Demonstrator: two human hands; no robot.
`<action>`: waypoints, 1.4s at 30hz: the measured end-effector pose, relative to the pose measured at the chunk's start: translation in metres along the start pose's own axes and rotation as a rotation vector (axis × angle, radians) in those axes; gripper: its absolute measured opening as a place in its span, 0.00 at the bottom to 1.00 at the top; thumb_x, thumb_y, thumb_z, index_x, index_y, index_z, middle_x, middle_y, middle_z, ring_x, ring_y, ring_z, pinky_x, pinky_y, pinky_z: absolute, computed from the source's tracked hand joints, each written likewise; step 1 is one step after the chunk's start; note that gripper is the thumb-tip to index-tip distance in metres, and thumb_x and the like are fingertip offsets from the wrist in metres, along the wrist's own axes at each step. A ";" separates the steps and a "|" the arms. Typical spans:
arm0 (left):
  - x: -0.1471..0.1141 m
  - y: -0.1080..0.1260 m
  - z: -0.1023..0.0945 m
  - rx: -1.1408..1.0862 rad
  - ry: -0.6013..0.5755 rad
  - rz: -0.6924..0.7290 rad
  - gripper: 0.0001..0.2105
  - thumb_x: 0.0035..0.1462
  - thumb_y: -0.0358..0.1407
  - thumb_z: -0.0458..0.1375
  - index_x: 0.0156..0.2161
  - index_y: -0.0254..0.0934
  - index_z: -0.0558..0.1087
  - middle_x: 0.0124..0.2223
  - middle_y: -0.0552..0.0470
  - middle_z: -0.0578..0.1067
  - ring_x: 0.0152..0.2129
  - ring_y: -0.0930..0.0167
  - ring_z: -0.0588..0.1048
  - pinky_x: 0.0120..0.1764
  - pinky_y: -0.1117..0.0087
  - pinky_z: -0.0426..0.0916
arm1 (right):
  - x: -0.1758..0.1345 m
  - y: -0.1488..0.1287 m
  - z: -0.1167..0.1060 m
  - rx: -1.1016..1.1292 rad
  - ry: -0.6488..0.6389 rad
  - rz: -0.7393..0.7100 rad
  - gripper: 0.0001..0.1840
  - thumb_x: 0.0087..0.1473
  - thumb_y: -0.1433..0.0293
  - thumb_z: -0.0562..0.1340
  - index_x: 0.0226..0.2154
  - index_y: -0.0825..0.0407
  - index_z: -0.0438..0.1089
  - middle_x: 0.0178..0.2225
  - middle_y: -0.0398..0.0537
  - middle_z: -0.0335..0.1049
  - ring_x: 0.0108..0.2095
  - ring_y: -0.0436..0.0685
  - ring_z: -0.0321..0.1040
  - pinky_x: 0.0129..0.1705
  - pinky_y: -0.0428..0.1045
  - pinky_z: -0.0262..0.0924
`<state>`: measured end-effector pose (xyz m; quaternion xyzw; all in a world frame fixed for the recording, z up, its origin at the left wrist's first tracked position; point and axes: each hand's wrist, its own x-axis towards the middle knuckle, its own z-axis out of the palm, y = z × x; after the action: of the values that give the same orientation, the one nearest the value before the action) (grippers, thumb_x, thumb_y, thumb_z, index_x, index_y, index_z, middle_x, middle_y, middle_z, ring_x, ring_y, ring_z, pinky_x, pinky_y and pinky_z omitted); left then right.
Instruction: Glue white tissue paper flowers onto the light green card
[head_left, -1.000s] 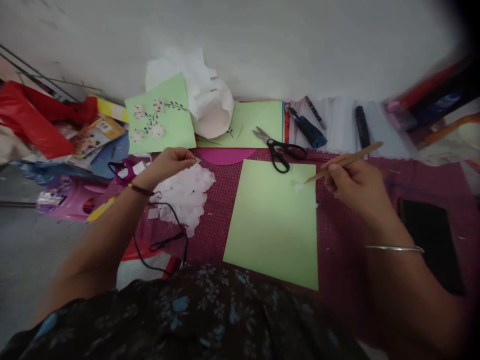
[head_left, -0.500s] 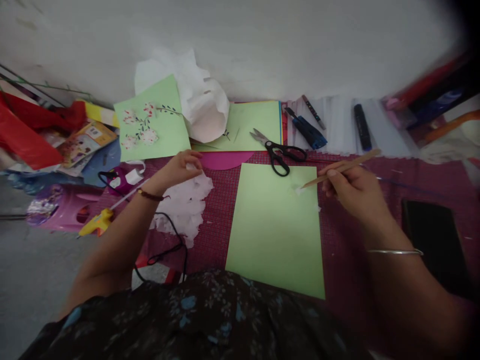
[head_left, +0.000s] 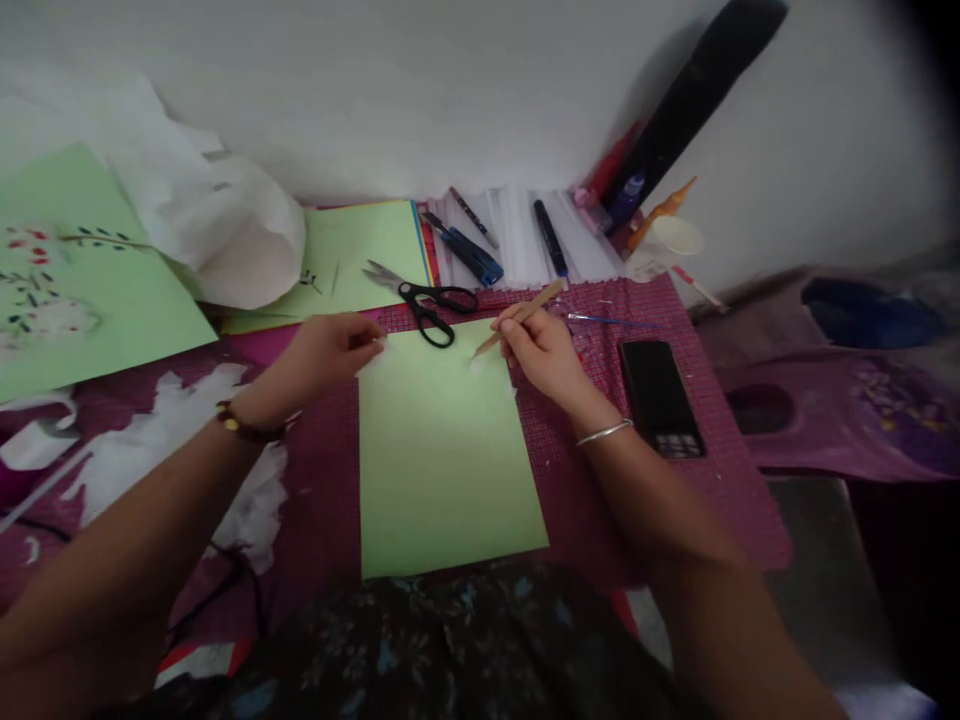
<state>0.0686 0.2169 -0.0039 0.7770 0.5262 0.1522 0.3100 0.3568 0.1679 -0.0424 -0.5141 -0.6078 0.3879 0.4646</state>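
Observation:
My right hand [head_left: 546, 352] is closed around a flat wooden stick [head_left: 546, 295]. The stick's lower tip points down at a small white bit [head_left: 476, 367] near the top right of a light green paper sheet [head_left: 442, 450]. At the sheet's upper left edge, my left hand [head_left: 330, 350] pinches a small white paper scrap [head_left: 383, 342] between its fingertips. Black-handled scissors [head_left: 424, 297] lie partly open across the sheet's top edge, between my two hands. White paper pieces [head_left: 187, 430] are spread on the table, partly hidden by my left forearm.
On the left, a green sheet with a flower design [head_left: 112, 270] lies near crumpled white paper [head_left: 225, 215]. A blue cutter [head_left: 469, 255] and a black marker [head_left: 550, 238] rest on clear plastic sleeves. A dark phone [head_left: 660, 398] lies on the right, beside the table edge.
The view has swung to the right, so everything appears shifted left. My left hand has come to the green sheet's upper left edge with a white scrap. My right hand still holds the stick.

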 end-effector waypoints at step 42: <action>0.008 0.018 0.047 0.101 0.510 0.298 0.05 0.55 0.30 0.60 0.28 0.37 0.73 0.26 0.55 0.71 0.22 0.75 0.67 0.28 0.71 0.62 | -0.002 -0.003 0.017 -0.230 -0.101 -0.120 0.09 0.61 0.68 0.54 0.36 0.53 0.68 0.30 0.45 0.70 0.28 0.51 0.66 0.33 0.48 0.57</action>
<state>0.1118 0.2045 -0.0290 0.7969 0.4742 0.3599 0.1029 0.3394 0.1652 -0.0449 -0.5066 -0.7004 0.3127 0.3938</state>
